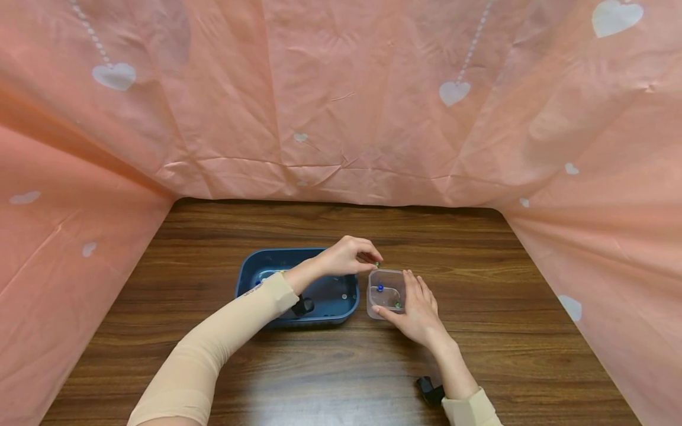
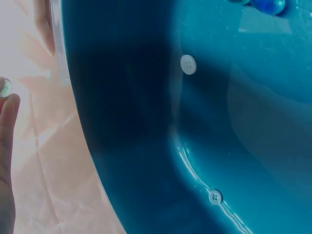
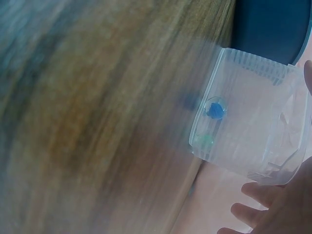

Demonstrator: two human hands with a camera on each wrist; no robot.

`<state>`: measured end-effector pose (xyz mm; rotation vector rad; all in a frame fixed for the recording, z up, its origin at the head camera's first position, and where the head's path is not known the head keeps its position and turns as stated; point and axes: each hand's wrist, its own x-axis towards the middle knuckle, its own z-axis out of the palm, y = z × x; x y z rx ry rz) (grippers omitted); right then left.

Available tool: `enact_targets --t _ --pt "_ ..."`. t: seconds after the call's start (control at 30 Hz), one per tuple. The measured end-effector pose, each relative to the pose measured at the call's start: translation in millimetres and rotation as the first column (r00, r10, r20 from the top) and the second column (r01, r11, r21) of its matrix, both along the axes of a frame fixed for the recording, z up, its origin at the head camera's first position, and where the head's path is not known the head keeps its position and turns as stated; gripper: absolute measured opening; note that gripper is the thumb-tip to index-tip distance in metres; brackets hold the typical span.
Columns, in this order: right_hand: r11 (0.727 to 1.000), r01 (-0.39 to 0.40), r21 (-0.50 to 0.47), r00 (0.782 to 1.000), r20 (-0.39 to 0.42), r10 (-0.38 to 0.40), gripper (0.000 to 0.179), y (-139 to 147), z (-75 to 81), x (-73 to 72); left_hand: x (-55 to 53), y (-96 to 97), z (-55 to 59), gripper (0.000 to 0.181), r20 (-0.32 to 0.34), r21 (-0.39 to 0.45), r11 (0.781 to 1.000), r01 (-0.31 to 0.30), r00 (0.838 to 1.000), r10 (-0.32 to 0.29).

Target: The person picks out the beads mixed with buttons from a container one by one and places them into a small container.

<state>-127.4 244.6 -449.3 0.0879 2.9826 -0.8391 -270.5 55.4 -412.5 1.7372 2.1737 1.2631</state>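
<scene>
Marble (image 2: 6,88) pinched — left grip (image 1: 348,257) angled down beside clear box (image 3: 253,117).

Head view looks forward and down; close wrist views share the blue tub (image 1: 326,290).

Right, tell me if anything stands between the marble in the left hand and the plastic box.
Nothing visible: the left hand pinches the marble near the box's far rim, and the plastic box is open on top. The right hand touches its side without covering the opening.
</scene>
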Motion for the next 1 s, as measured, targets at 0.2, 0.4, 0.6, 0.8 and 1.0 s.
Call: enact_targets --t 0.2,0.4,0.6,0.8,1.0 --pt "1.0 -0.001 0.004 1.0 -0.008 0.001 0.109 0 -0.5 0.0 2.0 5.3 -0.3 0.017 0.001 0.017 1.0 0.021 1.0 -0.021" --pt "1.0 -0.003 0.001 1.0 -0.004 0.003 0.11 0 0.4 0.2 3.8 9.3 0.3 0.016 0.01 0.004 1.0 0.025 1.0 -0.025" --pt "1.0 -0.001 0.001 1.0 0.003 0.001 0.109 0 0.4 0.1 6.8 13.2 1.6 0.017 0.008 -0.028 0.999 0.036 0.999 -0.035" --pt "1.0 -0.005 0.01 1.0 0.002 0.005 0.11 0 0.0 0.4 10.8 16.2 4.0 0.017 0.029 -0.035 0.998 0.05 0.998 -0.049" --pt "1.0 -0.007 0.008 1.0 0.008 0.007 0.11 0 0.3 0.4 12.0 19.0 5.6 0.017 0.033 -0.041 0.997 0.06 0.998 -0.059"
